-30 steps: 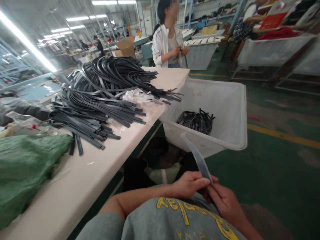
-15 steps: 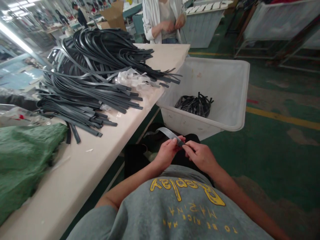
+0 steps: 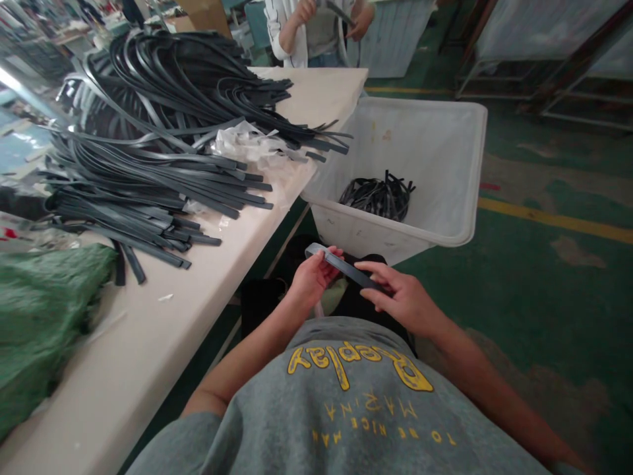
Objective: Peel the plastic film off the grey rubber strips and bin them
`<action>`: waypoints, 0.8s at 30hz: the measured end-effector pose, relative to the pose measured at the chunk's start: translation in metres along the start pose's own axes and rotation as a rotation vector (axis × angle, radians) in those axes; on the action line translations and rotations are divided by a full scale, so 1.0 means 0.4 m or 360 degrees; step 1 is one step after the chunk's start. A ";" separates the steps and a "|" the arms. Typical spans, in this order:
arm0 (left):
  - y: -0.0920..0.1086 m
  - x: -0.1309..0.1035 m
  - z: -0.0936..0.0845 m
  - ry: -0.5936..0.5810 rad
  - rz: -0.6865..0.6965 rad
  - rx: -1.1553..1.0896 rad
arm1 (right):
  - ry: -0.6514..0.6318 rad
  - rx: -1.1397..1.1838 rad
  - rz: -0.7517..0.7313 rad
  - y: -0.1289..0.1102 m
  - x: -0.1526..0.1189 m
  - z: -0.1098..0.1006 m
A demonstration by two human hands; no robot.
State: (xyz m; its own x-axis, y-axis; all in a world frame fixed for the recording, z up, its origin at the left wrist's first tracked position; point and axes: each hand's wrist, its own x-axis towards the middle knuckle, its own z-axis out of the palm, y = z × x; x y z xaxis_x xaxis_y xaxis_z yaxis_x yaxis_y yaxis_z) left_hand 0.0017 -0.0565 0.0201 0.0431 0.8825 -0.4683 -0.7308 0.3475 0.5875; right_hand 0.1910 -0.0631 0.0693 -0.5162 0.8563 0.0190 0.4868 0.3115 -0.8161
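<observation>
A dark grey flat strip [image 3: 352, 271] stretches between my hands above my lap. My left hand [image 3: 312, 278] pinches its far end, where the strip bends over in a loop. Toward the near end, my right hand [image 3: 395, 290] grips the strip between thumb and fingers. Long dark strips [image 3: 163, 158] lie in a big heap on the pale table [image 3: 198, 316] to the left, their cut ends toward the table's edge. More dark strips [image 3: 383, 196] lie coiled inside a white plastic bin [image 3: 435, 165] in front of me.
Crumpled clear plastic [image 3: 247, 142] rests by the heap, and a green woven sack [image 3: 49, 316] covers the near left of the table. Beyond the table, a person [image 3: 321, 33] in a white jacket holds a dark strip.
My right hand has moved right and my left slightly left, leaving a longer straight length of strip between them. The other person's hands have risen and spread, with a strip now visible.
</observation>
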 end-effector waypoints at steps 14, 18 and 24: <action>0.024 -0.004 0.004 -0.0023 -0.0476 -0.0139 | 0.0267 -0.0559 -0.0988 -0.047 -0.004 -0.058; 0.014 -0.009 -0.004 -0.0124 -0.0513 -0.0121 | 0.0301 -0.0591 -0.0957 -0.014 0.066 -0.005; -0.010 -0.013 -0.003 -0.0292 -0.0605 -0.0276 | 0.0344 -0.0385 -0.0770 0.052 0.115 0.058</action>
State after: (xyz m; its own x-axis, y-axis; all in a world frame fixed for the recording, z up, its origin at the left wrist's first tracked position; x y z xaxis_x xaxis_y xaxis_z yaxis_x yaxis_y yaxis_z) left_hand 0.0036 -0.0629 0.0195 0.4390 0.7495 -0.4956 -0.7424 0.6133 0.2698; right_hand 0.1611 -0.0269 0.0396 -0.5765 0.6501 0.4951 0.3917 0.7516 -0.5308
